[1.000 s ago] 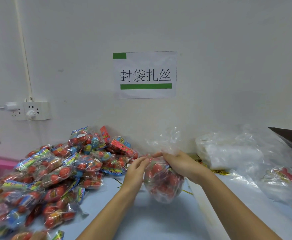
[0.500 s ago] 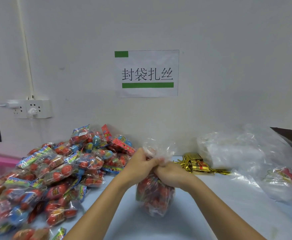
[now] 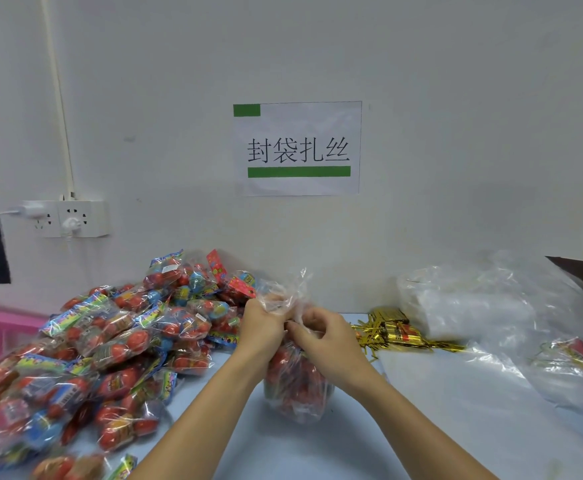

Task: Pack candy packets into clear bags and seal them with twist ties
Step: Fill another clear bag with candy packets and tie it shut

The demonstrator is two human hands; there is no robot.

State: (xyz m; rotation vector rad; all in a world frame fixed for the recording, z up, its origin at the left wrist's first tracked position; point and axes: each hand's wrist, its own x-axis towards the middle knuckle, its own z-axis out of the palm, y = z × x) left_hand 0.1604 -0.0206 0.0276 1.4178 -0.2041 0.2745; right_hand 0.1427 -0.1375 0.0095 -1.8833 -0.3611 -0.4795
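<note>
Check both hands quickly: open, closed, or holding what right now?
Left hand: closed, gripping the gathered neck of the clear bag of candy.
Right hand: closed, fingers curled round the same bag neck.

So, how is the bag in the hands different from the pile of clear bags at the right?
The filled bag stands upright and bulges with red candy; the pile of clear bags lies flat and holds nothing I can see. The filled bag's neck is bunched, gripped by the left hand and right hand; the pile of clear bags is untouched. Both are thin transparent plastic, resting on the table.
</note>
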